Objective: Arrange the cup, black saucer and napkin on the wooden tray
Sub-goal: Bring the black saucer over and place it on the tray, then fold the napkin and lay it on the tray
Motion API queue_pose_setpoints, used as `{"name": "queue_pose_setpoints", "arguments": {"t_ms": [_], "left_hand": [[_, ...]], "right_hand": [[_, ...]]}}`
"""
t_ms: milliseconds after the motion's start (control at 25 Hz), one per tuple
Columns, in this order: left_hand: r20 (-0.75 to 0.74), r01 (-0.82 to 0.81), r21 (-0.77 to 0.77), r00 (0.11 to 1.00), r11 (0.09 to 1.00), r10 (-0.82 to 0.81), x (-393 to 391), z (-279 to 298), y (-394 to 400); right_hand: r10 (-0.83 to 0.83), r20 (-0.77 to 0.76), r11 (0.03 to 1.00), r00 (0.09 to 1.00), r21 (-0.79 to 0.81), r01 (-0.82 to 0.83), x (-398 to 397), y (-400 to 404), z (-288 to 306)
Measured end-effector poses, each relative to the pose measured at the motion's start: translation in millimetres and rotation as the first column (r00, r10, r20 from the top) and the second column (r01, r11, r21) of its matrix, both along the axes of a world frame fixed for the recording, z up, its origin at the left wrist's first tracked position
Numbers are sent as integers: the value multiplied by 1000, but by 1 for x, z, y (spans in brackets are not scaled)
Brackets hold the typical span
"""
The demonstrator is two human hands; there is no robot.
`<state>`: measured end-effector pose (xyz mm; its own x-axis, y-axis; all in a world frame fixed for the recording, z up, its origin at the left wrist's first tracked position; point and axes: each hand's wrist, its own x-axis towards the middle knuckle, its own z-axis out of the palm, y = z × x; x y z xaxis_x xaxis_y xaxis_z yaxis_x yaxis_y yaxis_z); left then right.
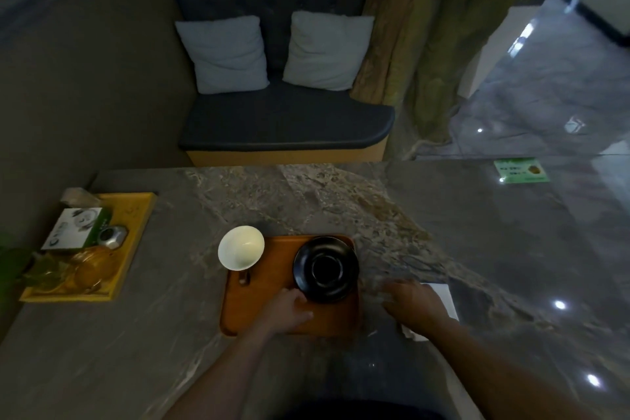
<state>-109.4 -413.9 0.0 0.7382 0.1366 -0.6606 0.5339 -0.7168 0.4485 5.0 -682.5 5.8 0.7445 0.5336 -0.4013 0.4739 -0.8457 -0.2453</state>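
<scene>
A wooden tray (266, 300) lies on the stone table in front of me. The black saucer (326, 268) rests on its right half, tilted slightly. My left hand (289, 309) is on the tray at the saucer's near left rim, fingers curled against it. A white cup (241, 247) stands at the tray's far left corner, overhanging the edge. The white napkin (445, 297) lies on the table right of the tray, partly hidden under my right hand (410, 300), which is blurred and rests flat on it.
A yellow tray (136, 215) at the left holds a green-and-white box (76, 228), a metal tin and glass cups. A green card (521, 170) lies at the far right of the table. A cushioned bench stands beyond the table.
</scene>
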Motion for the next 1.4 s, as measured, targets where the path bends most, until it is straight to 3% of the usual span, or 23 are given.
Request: {"name": "queue_pose_setpoints", "arguments": {"t_ms": [120,400,640,880,1080,1400], "left_hand": [[-13,78,4,997,997,-78,12,14,-13],[-68,345,129,938,930,-339,62,37,-71],[-119,461,161,887,872,-447,98,31,-115],[-198,507,188,858,841,-473,124,23,-136],[-207,632,339,773,697,-600,134,11,-156],[-131,579,419,801,699,-585,139,-18,-177]], "right_hand": [[46,-19,997,999,-53,-47,10,-33,3],[-13,-126,996,992,-91,1,35,-106,13],[33,-97,990,995,-136,-47,49,-140,22],[123,-42,968,992,-215,-129,57,-142,17],[237,-26,937,971,-258,-235,65,-128,2],[252,-47,932,967,-257,-255,76,-118,-20]]}}
